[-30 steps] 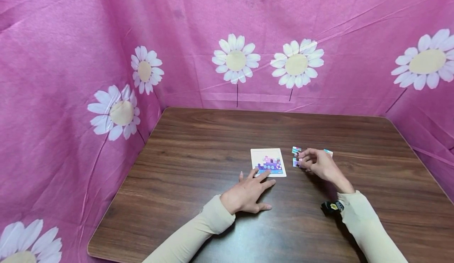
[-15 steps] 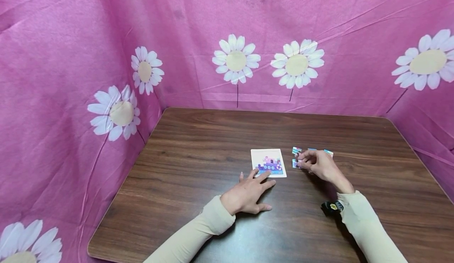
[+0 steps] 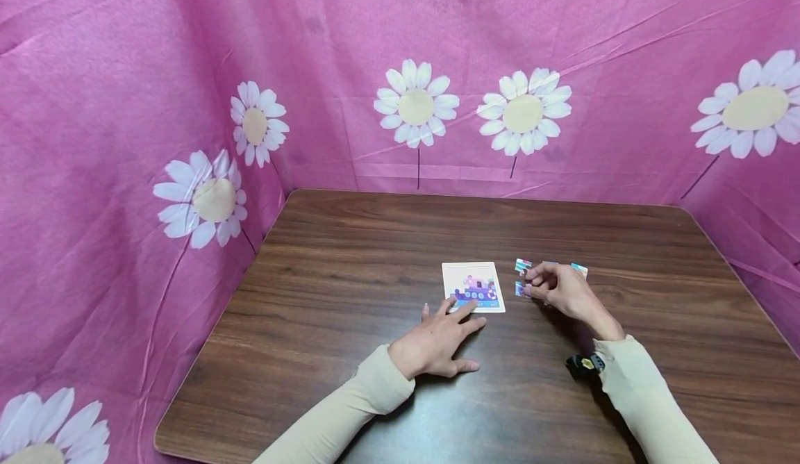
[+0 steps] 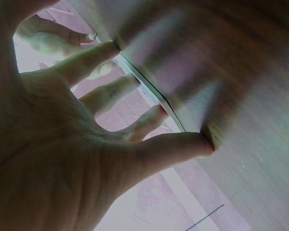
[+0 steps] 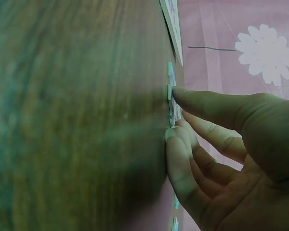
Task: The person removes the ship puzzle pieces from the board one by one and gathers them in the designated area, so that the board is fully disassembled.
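Observation:
A square, white-framed jigsaw puzzle (image 3: 459, 273) with a purple and pink ship lies on the table. My left hand (image 3: 434, 342) is spread flat over its front edge, with fingertips resting on the frame and its lower part; the left wrist view shows those fingers (image 4: 94, 62) straight. To the right of the puzzle, my right hand (image 3: 565, 290) pinches a small coloured puzzle piece (image 3: 519, 288) at table level. In the right wrist view the thumb touches this piece (image 5: 171, 91), and curled fingers lie just below. The hand hides part of the piece.
Another loose piece (image 3: 522, 264) lies just behind the pinched one. Further right are a piece (image 3: 579, 269) and a mostly hidden piece (image 3: 550, 263) behind my right hand. The brown wooden table (image 3: 375, 235) meets a pink flowered cloth (image 3: 337, 123) at the back and sides.
The right hand has shifted very slightly toward me along with the piece at its fingertips. A sliver of another piece behind it now shows. The left hand stays still.

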### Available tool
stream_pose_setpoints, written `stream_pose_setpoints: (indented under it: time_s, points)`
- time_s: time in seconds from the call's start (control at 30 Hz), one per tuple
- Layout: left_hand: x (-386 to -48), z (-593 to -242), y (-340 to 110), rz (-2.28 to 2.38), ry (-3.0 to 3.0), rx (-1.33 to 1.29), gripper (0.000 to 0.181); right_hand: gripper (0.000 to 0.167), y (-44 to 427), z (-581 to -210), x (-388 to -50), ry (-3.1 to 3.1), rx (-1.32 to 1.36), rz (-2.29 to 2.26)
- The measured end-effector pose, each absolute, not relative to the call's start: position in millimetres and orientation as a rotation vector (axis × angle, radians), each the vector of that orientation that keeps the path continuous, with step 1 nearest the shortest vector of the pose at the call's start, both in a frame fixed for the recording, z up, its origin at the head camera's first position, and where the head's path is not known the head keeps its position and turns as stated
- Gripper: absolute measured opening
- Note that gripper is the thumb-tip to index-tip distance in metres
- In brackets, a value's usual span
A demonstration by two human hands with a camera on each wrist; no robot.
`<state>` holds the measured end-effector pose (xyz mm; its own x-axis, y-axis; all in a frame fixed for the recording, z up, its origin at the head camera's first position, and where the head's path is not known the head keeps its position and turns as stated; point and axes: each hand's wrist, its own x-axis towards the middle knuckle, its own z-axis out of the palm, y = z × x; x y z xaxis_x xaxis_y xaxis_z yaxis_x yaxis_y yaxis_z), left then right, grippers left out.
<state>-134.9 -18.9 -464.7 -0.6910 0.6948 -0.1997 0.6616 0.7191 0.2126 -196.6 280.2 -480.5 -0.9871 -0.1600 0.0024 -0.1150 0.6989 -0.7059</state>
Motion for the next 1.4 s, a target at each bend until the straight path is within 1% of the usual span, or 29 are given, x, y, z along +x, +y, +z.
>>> stream_pose_setpoints:
  time_s: [0.27, 0.4, 0.67, 0.83, 1.1, 1.4]
  points:
    - [-135, -464, -19, 0.189, 2.649, 1.067, 0.077, 0.020, 281, -470, -194, 2.817, -0.221, -1.145]
    - [-135, -464, -19, 0.187, 2.645, 1.066, 0.077, 0.017, 279, -465, -195, 2.875, -0.256, -1.118]
    - [-135, -464, -19, 0.185, 2.646, 1.062, 0.077, 0.018, 267, -455, -201, 2.967, -0.360, -1.096]
    - [-135, -464, -19, 0.182, 2.647, 1.065, 0.077, 0.017, 260, -450, -204, 2.969, -0.375, -1.090]
    - [-135, -463, -19, 0.172, 2.653, 1.077, 0.077, 0.021, 248, -450, -209, 2.930, -0.369, -1.120]
    - [-134, -463, -19, 0.173, 2.661, 1.069, 0.076, 0.021, 234, -450, -211, 2.878, -0.413, -1.172]
